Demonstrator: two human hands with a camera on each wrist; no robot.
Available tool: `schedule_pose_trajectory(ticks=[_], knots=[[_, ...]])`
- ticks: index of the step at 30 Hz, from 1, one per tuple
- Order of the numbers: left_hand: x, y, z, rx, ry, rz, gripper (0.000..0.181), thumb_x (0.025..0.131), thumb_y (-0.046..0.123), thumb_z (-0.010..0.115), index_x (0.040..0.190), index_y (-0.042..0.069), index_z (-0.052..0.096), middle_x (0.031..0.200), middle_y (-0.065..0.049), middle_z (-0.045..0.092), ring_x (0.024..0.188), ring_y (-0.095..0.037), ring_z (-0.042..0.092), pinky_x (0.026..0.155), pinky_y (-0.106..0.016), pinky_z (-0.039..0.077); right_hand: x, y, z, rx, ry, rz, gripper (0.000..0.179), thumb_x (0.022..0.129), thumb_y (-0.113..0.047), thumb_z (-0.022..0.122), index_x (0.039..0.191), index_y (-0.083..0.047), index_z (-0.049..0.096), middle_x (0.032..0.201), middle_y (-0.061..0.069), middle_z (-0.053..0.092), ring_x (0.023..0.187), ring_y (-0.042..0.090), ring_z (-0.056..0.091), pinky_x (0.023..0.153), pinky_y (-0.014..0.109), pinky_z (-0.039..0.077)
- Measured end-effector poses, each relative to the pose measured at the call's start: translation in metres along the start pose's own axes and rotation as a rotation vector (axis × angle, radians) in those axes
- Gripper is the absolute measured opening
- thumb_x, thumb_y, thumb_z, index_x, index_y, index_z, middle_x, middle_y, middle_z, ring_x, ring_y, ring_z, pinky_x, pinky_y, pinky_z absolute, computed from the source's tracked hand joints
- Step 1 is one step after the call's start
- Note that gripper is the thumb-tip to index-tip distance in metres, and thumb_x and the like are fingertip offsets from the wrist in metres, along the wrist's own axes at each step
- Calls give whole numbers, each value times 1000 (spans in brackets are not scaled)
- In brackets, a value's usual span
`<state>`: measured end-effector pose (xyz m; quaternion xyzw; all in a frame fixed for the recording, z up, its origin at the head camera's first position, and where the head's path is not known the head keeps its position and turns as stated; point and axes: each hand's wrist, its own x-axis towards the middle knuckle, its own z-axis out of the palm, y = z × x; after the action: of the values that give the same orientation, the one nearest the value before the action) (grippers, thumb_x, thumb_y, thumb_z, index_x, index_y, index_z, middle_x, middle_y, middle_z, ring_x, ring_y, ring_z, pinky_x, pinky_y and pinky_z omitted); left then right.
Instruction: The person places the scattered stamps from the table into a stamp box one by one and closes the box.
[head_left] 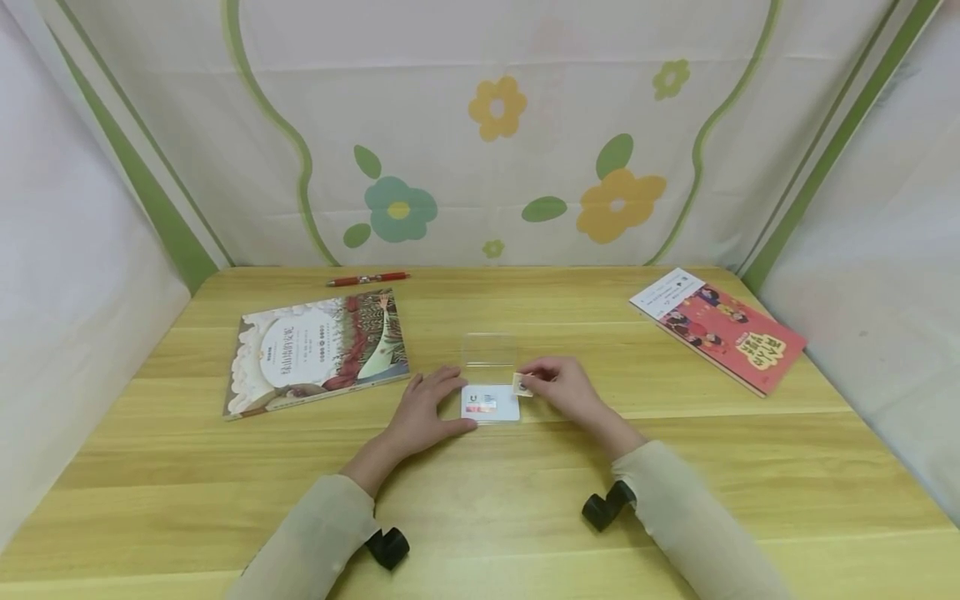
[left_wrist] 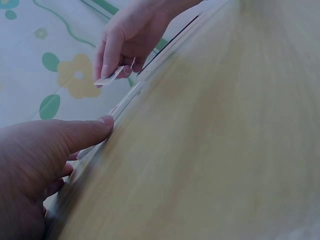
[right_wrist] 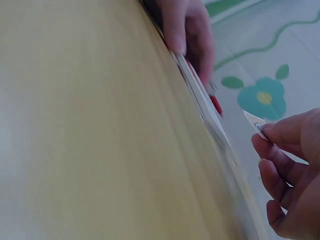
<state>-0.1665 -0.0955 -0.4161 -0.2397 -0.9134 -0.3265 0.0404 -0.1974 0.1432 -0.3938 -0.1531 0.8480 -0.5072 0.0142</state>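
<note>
The left hand (head_left: 431, 411), its thumb and fingers set apart, holds the left side of a shallow, rectangular clear plastic case (head_left: 468, 421) from its near and far edges. A white rectangular card (head_left: 507, 407) with small dark and pinkish print lies in the case, and a transparent rectangular panel (head_left: 489, 350) lies just beyond. The right hand (head_left: 566, 390) pinches a small, thin, cream square piece (head_left: 518, 387) with a dark mark between thumb and fingertip, its other fingers curled loosely; both wrist views show the piece raised off the table, near the case's right side.

On the yellowish wood-grain table (head_left: 487, 517) also lie 1 red pen (head_left: 369, 280), 1 white, red and green illustrated book (head_left: 318, 353) to the left, and 1 red-and-white illustrated book (head_left: 718, 331) to the right.
</note>
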Motion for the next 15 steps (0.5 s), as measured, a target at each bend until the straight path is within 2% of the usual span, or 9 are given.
schedule_pose_trajectory(ticks=[4, 8, 11, 15], knots=[[0, 0, 0, 9, 2, -3, 61, 70, 41, 68, 118, 8, 52, 129, -8, 40, 122, -23, 27, 99, -46, 9, -7, -21, 13, 13, -37, 14, 10, 76, -1, 63, 84, 2, 66, 76, 6, 61, 65, 14, 48, 56, 23, 40], [0, -1, 1, 18, 2, -13, 61, 70, 42, 67, 119, 8, 51, 130, -7, 40, 122, -21, 28, 100, -46, 9, -14, -37, 17, -15, -52, 10, 10, 76, 2, 62, 84, 6, 65, 79, 12, 61, 66, 16, 48, 58, 24, 39], [-1, -1, 1, 18, 6, -13, 61, 70, 42, 67, 119, 9, 52, 130, -7, 40, 122, -22, 28, 100, -46, 9, -13, -33, 19, -37, -60, 0, 10, 76, 1, 62, 85, 5, 65, 82, 12, 61, 67, 16, 48, 58, 25, 39], [-1, -1, 1, 11, 9, -5, 61, 70, 42, 68, 118, 8, 52, 129, -8, 40, 122, -22, 28, 99, -47, 9, -8, -13, 21, -57, -71, -13, 10, 76, -4, 64, 85, 0, 67, 83, 7, 61, 67, 14, 48, 59, 25, 40]])
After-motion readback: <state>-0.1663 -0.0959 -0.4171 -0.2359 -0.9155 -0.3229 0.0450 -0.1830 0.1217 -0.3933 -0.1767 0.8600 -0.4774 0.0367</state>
